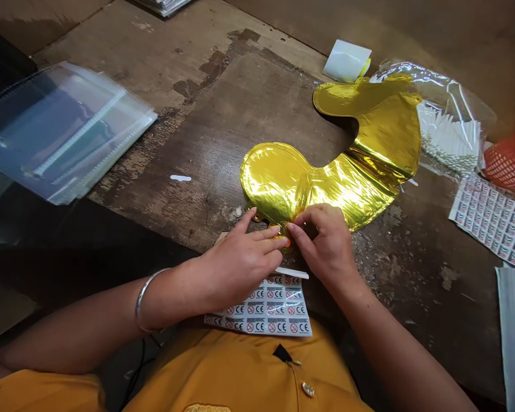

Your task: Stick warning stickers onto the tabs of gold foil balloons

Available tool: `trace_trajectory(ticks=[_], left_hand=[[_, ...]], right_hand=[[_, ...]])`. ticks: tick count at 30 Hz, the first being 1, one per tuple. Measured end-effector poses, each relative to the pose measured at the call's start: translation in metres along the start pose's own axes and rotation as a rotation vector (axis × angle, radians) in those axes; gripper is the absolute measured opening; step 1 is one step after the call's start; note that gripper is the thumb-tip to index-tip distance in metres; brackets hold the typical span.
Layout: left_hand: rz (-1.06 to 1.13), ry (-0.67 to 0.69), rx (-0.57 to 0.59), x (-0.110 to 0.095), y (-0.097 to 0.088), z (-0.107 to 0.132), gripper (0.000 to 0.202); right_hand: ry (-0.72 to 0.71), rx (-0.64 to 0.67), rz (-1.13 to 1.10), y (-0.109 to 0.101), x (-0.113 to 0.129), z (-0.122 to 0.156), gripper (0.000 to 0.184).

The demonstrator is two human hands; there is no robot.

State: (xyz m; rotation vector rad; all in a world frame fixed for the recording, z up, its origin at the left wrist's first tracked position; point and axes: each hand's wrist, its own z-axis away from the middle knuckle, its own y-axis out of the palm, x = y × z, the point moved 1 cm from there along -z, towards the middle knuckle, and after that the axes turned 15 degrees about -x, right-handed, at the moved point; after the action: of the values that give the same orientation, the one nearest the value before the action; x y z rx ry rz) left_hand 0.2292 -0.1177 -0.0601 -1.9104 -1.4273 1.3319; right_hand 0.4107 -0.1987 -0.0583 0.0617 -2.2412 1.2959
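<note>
Worn tabletop | left fingers splayed, palm down | right fingers pinching gold foil (at near edge)

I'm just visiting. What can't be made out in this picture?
All in the head view:
Part of the gold foil shape: covered by the fingers of the left hand and right hand.
Part of the sticker sheet: under the left hand; its finest print is too small.
Red basket: cut off by the right edge.
Paper stack: cut off by the top edge.
</note>
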Motion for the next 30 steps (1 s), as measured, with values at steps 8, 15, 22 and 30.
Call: trace_trajectory(ticks=[8,15,22,30], left_hand=[[0.016,-0.042,0.02,-0.002,-0.002,-0.004,0.017],[0.024,-0.05,0.015,-0.003,-0.009,-0.002,0.014],[0.022,-0.068,-0.017,-0.006,-0.02,-0.002,0.017],[-0.08,-0.061,-0.112,-0.007,-0.024,-0.012,0.016]], right_hand=[[0.071,-0.14,0.22,-0.003,-0.019,-0.015,0.009],[-0.443,0.203,-0.101,-0.021,-0.006,0.009,0.038],[-0.377,0.092,-0.119,-0.009,-0.009,0.01,0.026],[0.218,0.11,-0.229,-0.014,-0.014,-0.019,0.032]])
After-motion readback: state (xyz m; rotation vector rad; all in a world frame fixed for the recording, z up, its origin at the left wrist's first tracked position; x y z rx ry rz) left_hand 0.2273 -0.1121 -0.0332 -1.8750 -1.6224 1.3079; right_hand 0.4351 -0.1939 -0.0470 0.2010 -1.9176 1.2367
